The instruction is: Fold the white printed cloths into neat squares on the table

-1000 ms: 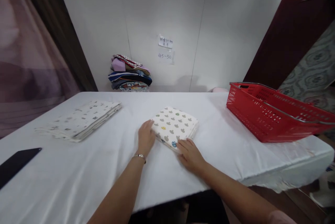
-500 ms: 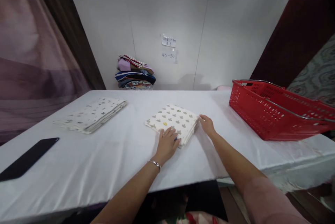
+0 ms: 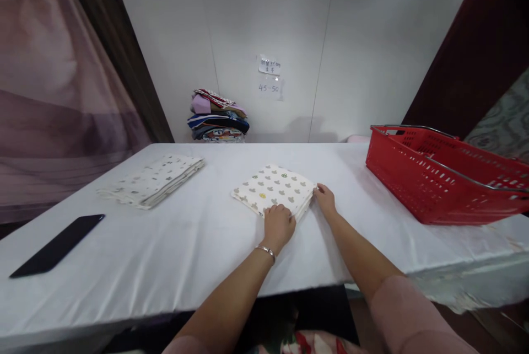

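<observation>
A folded white cloth (image 3: 275, 184) printed with grey-beige motifs, plus a few green and yellow ones, lies on the white-covered table (image 3: 198, 255) in front of me. My left hand (image 3: 279, 226), a silver bracelet at its wrist, has its fingers curled over the cloth's near corner. At the right corner, my right hand (image 3: 325, 199) closes its fingertips on the layered edge. Both thumbs are partly hidden. To the left lies another folded white cloth (image 3: 155, 180) with small dark prints, untouched.
On the right stands a red perforated basket (image 3: 430, 183) with metal handles. A flat black object (image 3: 58, 246) lies at the left. Behind the table, a stack of folded fabrics (image 3: 219, 117) rests against the wall, beside paper signs (image 3: 269, 75). A pink curtain (image 3: 61, 78) hangs at left.
My left hand has moved right along the cloth's near edge, its fingers going from spread flat to curled over the corner. The right hand stays at the right corner. The view has shifted slightly.
</observation>
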Available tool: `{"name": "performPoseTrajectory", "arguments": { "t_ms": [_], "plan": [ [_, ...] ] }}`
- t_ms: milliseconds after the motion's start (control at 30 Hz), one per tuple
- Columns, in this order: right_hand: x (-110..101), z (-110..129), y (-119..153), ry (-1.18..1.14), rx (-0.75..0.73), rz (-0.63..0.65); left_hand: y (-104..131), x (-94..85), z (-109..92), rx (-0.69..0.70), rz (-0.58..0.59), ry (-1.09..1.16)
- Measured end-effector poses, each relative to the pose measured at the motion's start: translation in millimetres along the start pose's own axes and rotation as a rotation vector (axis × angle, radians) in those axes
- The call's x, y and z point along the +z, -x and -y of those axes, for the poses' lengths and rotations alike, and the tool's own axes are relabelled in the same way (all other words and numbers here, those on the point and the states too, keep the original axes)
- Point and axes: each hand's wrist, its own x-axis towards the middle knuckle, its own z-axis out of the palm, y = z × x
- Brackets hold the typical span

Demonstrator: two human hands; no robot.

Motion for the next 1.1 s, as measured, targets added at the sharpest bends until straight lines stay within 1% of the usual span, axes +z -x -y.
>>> {"name": "performPoseTrajectory", "arguments": {
  "t_ms": [100,167,267,400,467,567,667,767,867,1000,1100],
  "plan": [
    [-3,1,12,-0.048,-0.015,-0.092,-3,-0.6,-4,0.011,0.029,-0.044],
    [-6,3,19,-0.067,-0.029,-0.127,-8,-1.7,-7,0.017,0.064,-0.082],
    [-8,8,26,-0.072,-0.055,-0.115,-16,-3.4,-11,0.011,0.143,-0.134],
    [-6,12,30,-0.037,-0.189,-0.049,-23,-2.5,-13,0.026,0.189,-0.175],
    [-5,13,31,0.005,-0.269,-0.008,-23,-0.8,-12,0.023,0.185,-0.168],
    [-5,14,33,0.083,-0.363,0.024,-23,1.2,-8,-0.03,0.148,-0.12],
    [-7,16,35,0.151,-0.427,0.038,-22,1.2,-6,-0.089,0.144,-0.067],
    [-8,19,37,0.247,-0.483,0.091,-22,-0.2,-6,-0.114,0.147,-0.044],
    [-9,22,37,0.33,-0.537,0.124,-23,-1.5,-6,-0.117,0.144,-0.03],
    [-10,25,38,0.372,-0.619,0.176,-21,-1.6,-6,-0.111,0.136,-0.014],
    [-13,26,39,0.338,-0.681,0.162,-16,1.2,-6,-0.052,0.105,-0.017]
  ]
}}
